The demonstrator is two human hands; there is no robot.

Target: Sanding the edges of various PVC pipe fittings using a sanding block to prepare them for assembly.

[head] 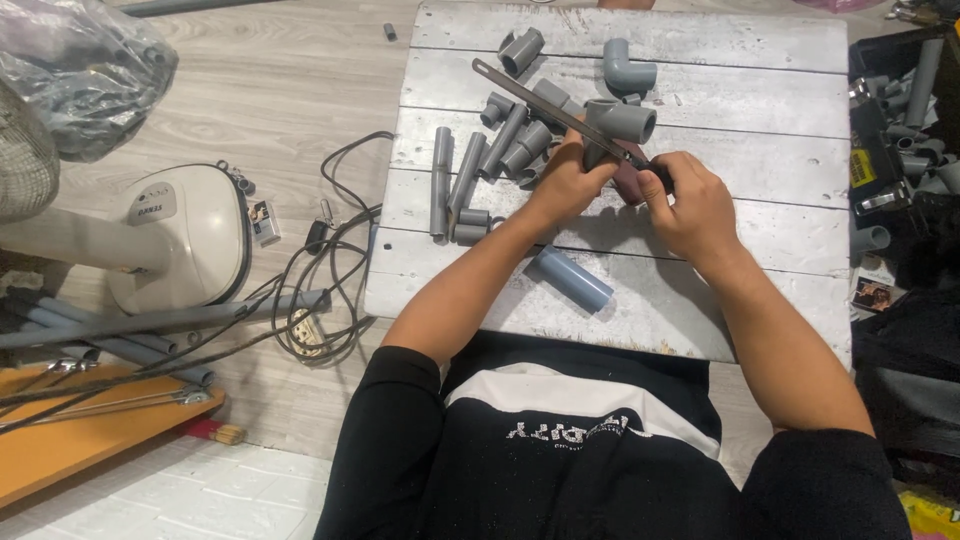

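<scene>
The left hand has its fingers wrapped tight around a grey plastic tee fitting, smooth and matte, with a round open mouth facing right. The right hand has its fingers clamped on the dark handle of a small hacksaw, whose thin metal blade runs up and left across the fitting and over the parts behind it. Both hands work at the middle of the table, a low square of rough, whitewashed wooden planks with chipped paint.

Just left of the left hand lies a crowd of short grey pipe pieces, straight cylinders of differing lengths, some touching. Beyond the saw blade sit more grey couplings, and a curved elbow fitting rests near the far edge. A blue-grey pipe stub lies at an angle just below the forearms, near the table's front edge.

On the pale wood-look floor to the left stand a cream fan base, tangled black cables and long grey pipes. To the right, a dark bin holds more grey fittings.
</scene>
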